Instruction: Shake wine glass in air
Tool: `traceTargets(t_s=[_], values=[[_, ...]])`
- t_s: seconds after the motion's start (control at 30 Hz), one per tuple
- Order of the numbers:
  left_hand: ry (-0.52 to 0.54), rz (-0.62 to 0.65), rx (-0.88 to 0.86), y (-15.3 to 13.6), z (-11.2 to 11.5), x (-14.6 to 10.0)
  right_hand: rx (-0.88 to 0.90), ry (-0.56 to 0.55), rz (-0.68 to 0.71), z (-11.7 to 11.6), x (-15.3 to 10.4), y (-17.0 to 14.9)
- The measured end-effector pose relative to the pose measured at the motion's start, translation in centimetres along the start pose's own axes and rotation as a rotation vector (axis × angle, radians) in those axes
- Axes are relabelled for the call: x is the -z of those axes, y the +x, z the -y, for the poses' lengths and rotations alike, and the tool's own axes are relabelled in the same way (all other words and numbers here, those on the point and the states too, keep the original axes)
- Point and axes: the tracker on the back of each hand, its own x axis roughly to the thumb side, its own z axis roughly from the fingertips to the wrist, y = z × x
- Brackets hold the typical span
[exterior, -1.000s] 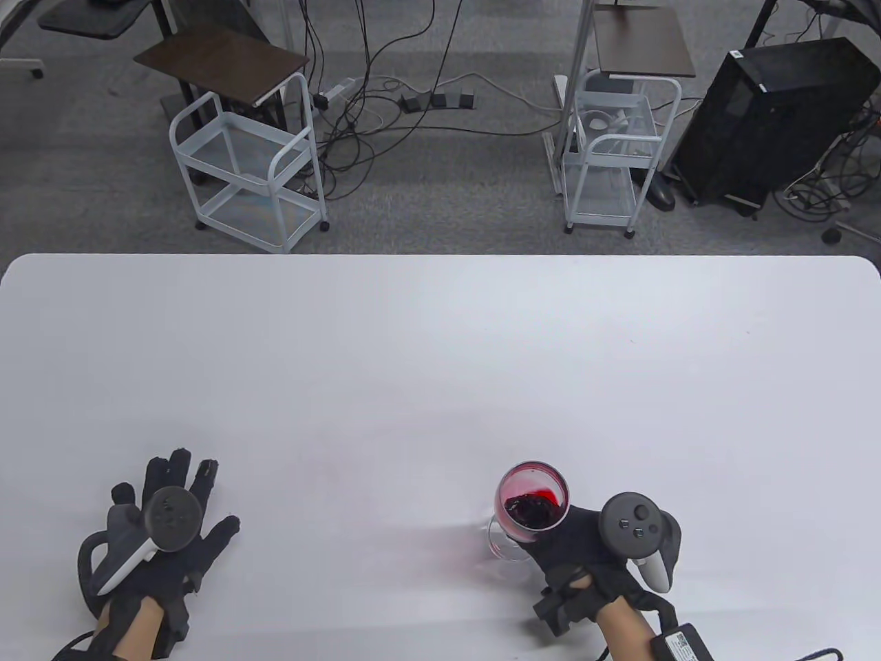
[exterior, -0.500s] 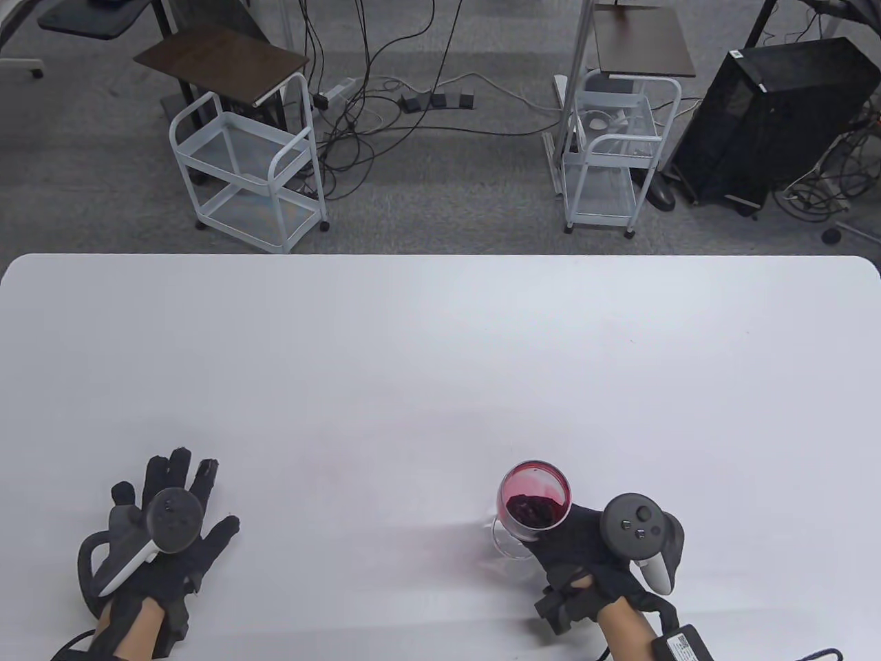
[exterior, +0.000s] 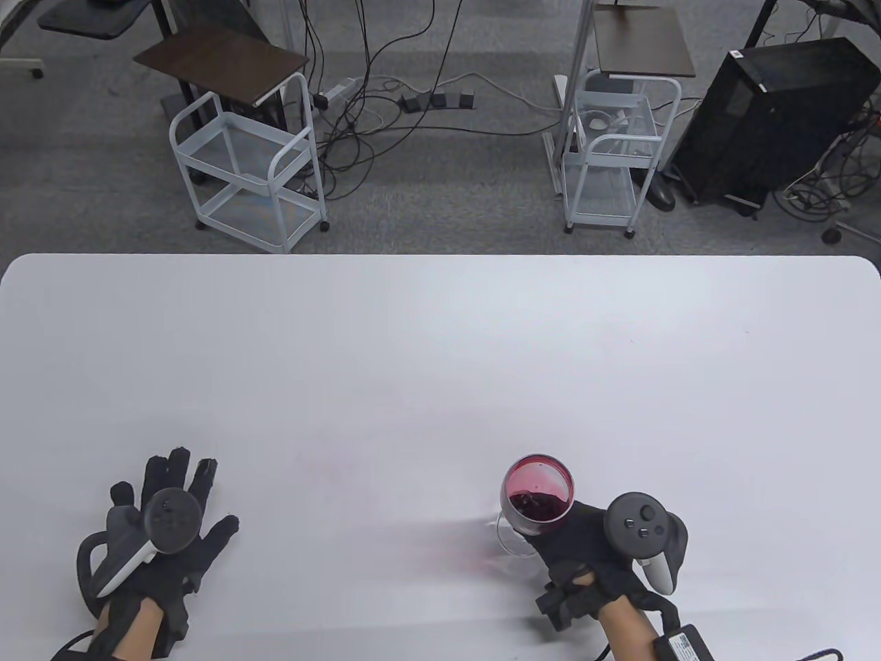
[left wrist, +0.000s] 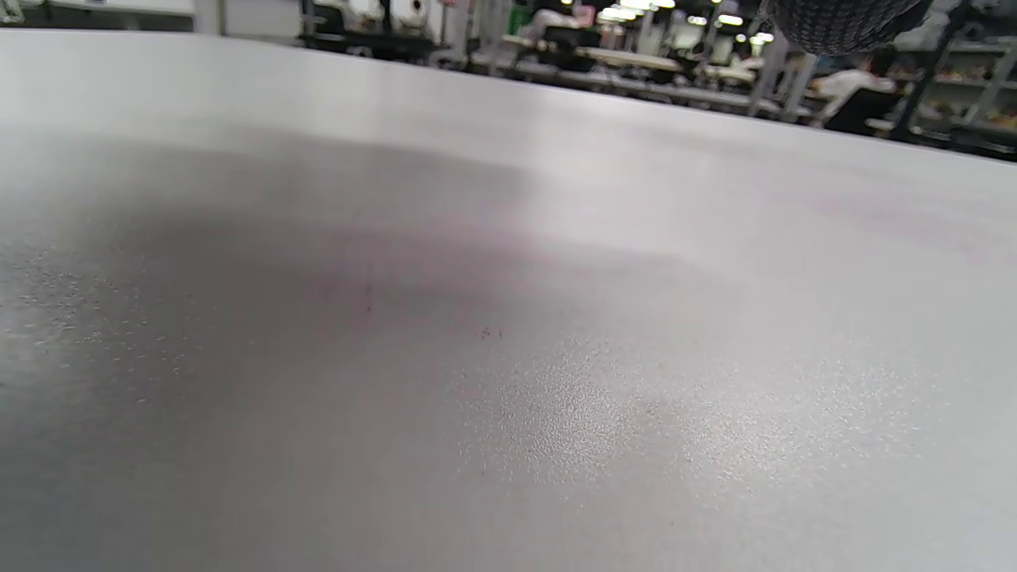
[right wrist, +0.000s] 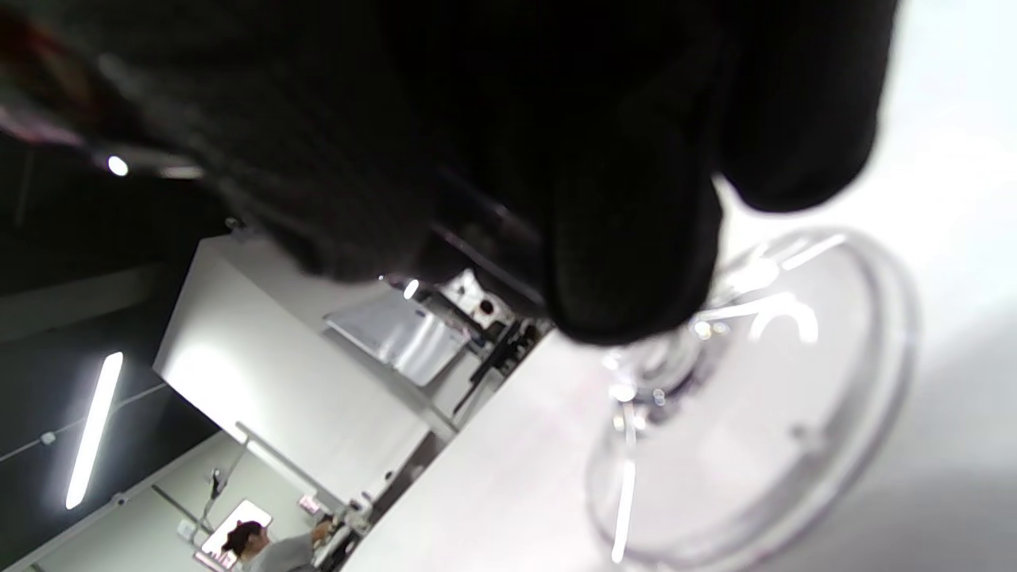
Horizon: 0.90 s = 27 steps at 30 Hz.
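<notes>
Near right, your right hand (exterior: pixel 592 551) grips the glass (exterior: pixel 538 494) by its stem, seemingly lifted; your left hand (exterior: pixel 162 544) rests open on the table (exterior: pixel 440 358).

My table view looks steeply down from above and ahead of both hands, taking in the whole white table (exterior: pixel 440 344) and the floor beyond its far edge. My left wrist view sits very low under the left hand (exterior: pixel 155 544), skimming the tabletop toward a blurred room, one fingertip (left wrist: pixel 842 20) at its top edge. My right wrist view is tilted, pressed close beneath the right hand (exterior: pixel 592 551), whose fingers (right wrist: pixel 628 238) fill most of it. All three share the tabletop.
</notes>
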Motion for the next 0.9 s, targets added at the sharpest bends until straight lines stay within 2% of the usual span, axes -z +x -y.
traceTargets(t_s=[0.07, 0.17, 0.33, 0.43, 0.57, 0.67, 0.8, 0.9], values=[[-0.007, -0.002, 0.009, 0.05, 0.05, 0.1, 0.011, 0.036, 0.019, -0.39, 0.03, 0.21], [-0.01, -0.004, 0.005, 0.03, 0.07, 0.09, -0.016, -0.048, 0.006, 0.18, 0.07, 0.24], [-0.013, -0.003, 0.007, 0.04, 0.06, 0.16, 0.032, 0.035, 0.017, -0.38, 0.11, 0.17], [-0.008, -0.002, 0.001, 0.04, -0.01, 0.04, -0.012, -0.045, -0.003, 0.21, 0.15, 0.15], [-0.012, -0.003, 0.003, 0.03, 0.03, 0.13, 0.029, 0.044, 0.011, -0.44, 0.13, 0.13], [-0.009, -0.004, -0.002, 0.0, 0.01, 0.05, -0.012, -0.045, 0.002, 0.2, 0.14, 0.21], [-0.016, -0.004, 0.001, 0.05, 0.04, 0.1, 0.014, 0.057, 0.008, -0.6, 0.08, 0.08], [-0.015, -0.005, -0.001, 0.02, 0.01, 0.07, 0.006, -0.013, 0.009, -0.16, 0.16, 0.29]])
